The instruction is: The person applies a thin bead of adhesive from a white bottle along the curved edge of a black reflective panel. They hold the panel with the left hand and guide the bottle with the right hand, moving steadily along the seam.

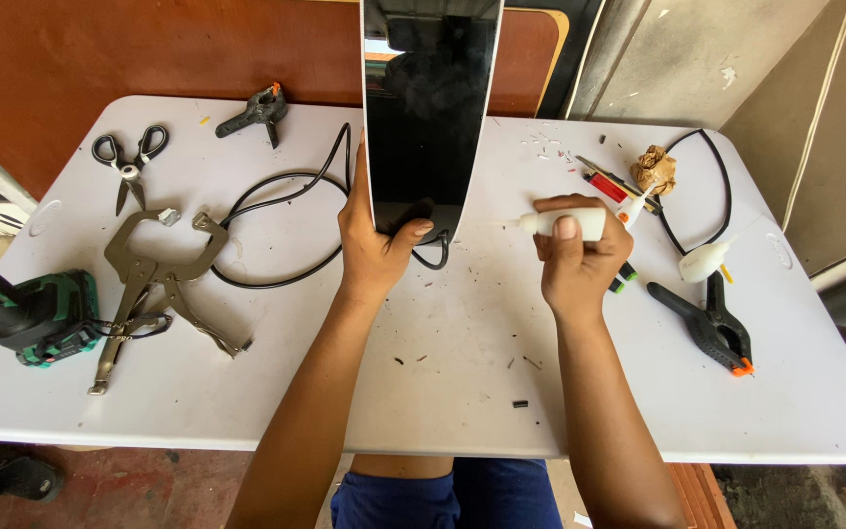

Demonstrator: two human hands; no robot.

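Head view: the left hand (372, 240) is closed around the lower end of a curved glossy black panel (428, 108) that stands upright at the top centre of the frame, thumb on the dark face and fingers behind its white edge. The panel's bottom end rests on the white table (462, 392). The right hand (572, 257), just right of centre, is wrapped tight around a small white glue bottle (565, 223), held sideways with its nozzle pointing left toward the panel's lower right edge. The tip is near that edge but apart from it.

To do this well, I would judge that the left hand should hold the panel steady and upright, while the right brings the nozzle to touch the edge before squeezing, with gentle pressure so the bead stays thin.

A black cable (281, 211) loops on the table to the left of the left hand and passes behind the panel's foot. In the upper left lie scissors (129, 162) and a small black spring clamp (257, 111). At centre left are locking pliers (164, 279), and a green power drill (36, 315) sits at the left edge. On the right are a larger black clamp (712, 323), a second white bottle (703, 262), a crumpled brown paper ball (654, 168) and a red pen (607, 184).
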